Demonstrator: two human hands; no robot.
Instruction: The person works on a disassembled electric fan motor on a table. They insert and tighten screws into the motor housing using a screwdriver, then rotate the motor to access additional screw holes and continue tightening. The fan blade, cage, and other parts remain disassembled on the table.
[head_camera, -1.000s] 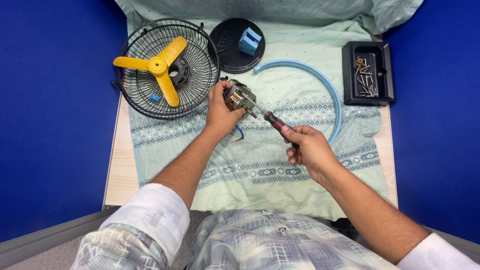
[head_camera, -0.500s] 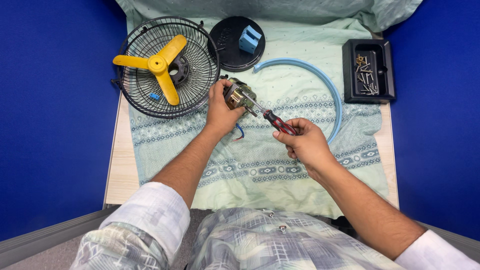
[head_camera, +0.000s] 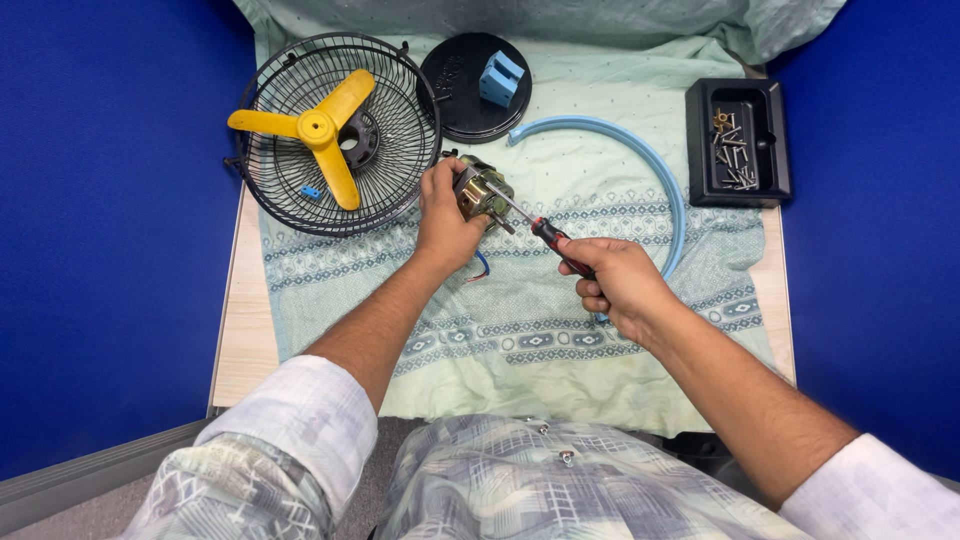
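A pale green patterned cloth (head_camera: 560, 330) covers the table under both hands. Beyond the left fingers and a little to their left lies a black wire fan guard (head_camera: 400, 150), with a yellow three-blade propeller (head_camera: 318, 130) resting inside it. A curved light blue ring piece (head_camera: 650, 165) arcs beyond the right fingers and down their right side. Further beyond the left fingers is a round black base (head_camera: 455, 90) with a small blue block (head_camera: 500, 78) on it. Well to the right of the right fingers stands a black tray (head_camera: 770, 140) holding screws (head_camera: 733, 155). The left hand (head_camera: 445, 225) has its fingers curled around a small fan motor (head_camera: 485, 192), held just above the cloth. The right hand (head_camera: 620, 280) closes its fingers around the red and black handle of a screwdriver (head_camera: 545, 232), whose tip touches the motor, just beside the left fingertips.
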